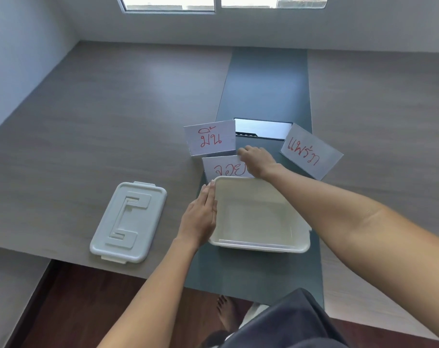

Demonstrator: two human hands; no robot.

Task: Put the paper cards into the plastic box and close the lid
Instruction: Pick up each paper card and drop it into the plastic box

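Observation:
An open white plastic box [260,244] stands on the dark strip of the table, with nothing visible inside. Its grey lid [129,222] lies flat to the left. Three white paper cards with red writing lie beyond the box: one at the back left [209,138], one at the right [311,151], and a near one [224,168] just behind the box's far rim. My right hand [257,160] rests on the near card's right end, fingers curled at its edge. My left hand [201,217] lies flat against the box's left wall, fingers together.
A cable hatch with a shiny flap [262,129] sits in the dark strip behind the cards. The table's front edge runs just below the lid and box, with wooden floor and my bare foot [226,312] beneath. A wall with a window is at the far side.

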